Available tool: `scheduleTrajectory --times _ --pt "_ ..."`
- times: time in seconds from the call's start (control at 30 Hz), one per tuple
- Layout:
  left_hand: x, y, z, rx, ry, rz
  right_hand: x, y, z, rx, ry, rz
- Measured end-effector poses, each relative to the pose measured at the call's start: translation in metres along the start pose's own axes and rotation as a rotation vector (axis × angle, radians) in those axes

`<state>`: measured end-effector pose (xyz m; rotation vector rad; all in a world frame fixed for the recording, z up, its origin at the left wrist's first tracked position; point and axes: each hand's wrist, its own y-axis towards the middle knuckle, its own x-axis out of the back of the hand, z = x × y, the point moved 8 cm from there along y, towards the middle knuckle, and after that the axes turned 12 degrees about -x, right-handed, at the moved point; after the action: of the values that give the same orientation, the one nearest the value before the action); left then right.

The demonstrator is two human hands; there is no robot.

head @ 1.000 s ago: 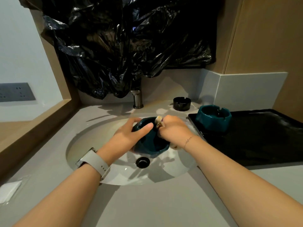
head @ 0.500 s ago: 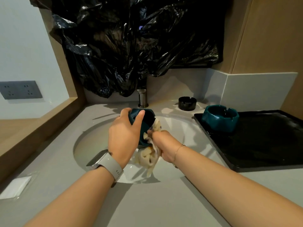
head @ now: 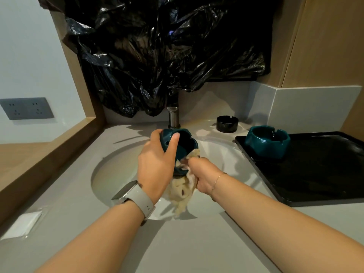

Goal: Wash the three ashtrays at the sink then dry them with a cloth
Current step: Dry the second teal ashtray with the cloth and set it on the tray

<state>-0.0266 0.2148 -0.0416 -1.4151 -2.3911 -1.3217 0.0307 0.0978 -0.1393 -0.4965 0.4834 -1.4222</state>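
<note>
While the left hand gripped a teal ashtray tilted above the sink, apparently exposing its underside, the right hand clutched a cream cloth against it; two ashtrays waited aside.

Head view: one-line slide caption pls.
Over the sink, left hand holds a teal ashtray tilted while right hand wipes it with a cloth.

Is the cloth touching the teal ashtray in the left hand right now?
Touching. The head view shows the right hand pressing the cream cloth against the lower rim of the teal ashtray, which the left hand holds tilted over the sink.
</note>
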Motion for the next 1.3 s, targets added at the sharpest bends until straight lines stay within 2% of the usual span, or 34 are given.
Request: scheduleTrajectory --times 0.1,0.17,0.23,0.33,0.37,0.47,0.53,0.6,0.67,0.73,0.8,0.93,1.03,1.1,1.2,1.3 --pt "-0.008 -0.003 -0.009 -0.028 -0.048 0.042 0.022 0.000 0.026 0.131 -0.063 -0.173" --pt "-0.009 -0.004 -0.013 -0.031 -0.056 0.044 0.028 -0.003 0.033 0.191 -0.078 -0.219" --pt "-0.007 -0.003 -0.013 -0.042 -0.042 0.020 0.018 -0.005 0.020 0.115 -0.005 -0.100" --pt "0.000 0.000 -0.005 -0.054 -0.021 -0.029 -0.015 -0.019 -0.007 -0.129 0.107 0.217" --pt "0.001 0.001 -0.003 -0.044 -0.032 -0.034 -0.021 -0.019 -0.008 -0.157 0.121 0.275" --pt "-0.004 0.003 0.005 0.023 -0.089 0.039 -0.013 -0.017 0.007 -0.070 0.082 0.226" --pt "-0.015 0.003 0.008 0.064 -0.193 0.186 0.013 -0.010 0.027 0.049 -0.103 0.028" --pt "-0.022 0.003 0.004 0.026 -0.263 0.364 0.038 -0.015 0.052 0.169 -0.500 -0.192" --pt "-0.024 0.004 -0.004 -0.166 -0.170 0.518 0.056 -0.022 0.069 0.209 -0.864 -0.325" --pt "-0.027 0.001 -0.015 -0.443 0.057 0.631 0.066 -0.028 0.067 0.152 -1.126 -0.340" --pt "-0.040 -0.006 -0.023 -0.669 0.198 0.707 0.074 -0.029 0.059 0.088 -1.195 -0.283" --pt "-0.053 -0.012 -0.029 -0.712 0.254 0.790 0.081 -0.028 0.060 0.075 -1.151 -0.232" --pt "-0.049 -0.014 -0.047 -0.823 0.246 0.678 0.084 -0.027 0.063 0.094 -1.003 -0.218" --pt "-0.047 -0.015 -0.056 -0.829 0.203 0.618 0.079 -0.026 0.063 0.105 -0.850 -0.163" --pt "-0.038 -0.006 -0.054 -0.624 0.076 0.532 0.056 -0.028 0.058 0.150 -0.493 0.016" --pt "-0.029 0.002 -0.031 -0.321 -0.016 0.407 0.037 -0.033 0.058 0.234 -0.161 0.033"
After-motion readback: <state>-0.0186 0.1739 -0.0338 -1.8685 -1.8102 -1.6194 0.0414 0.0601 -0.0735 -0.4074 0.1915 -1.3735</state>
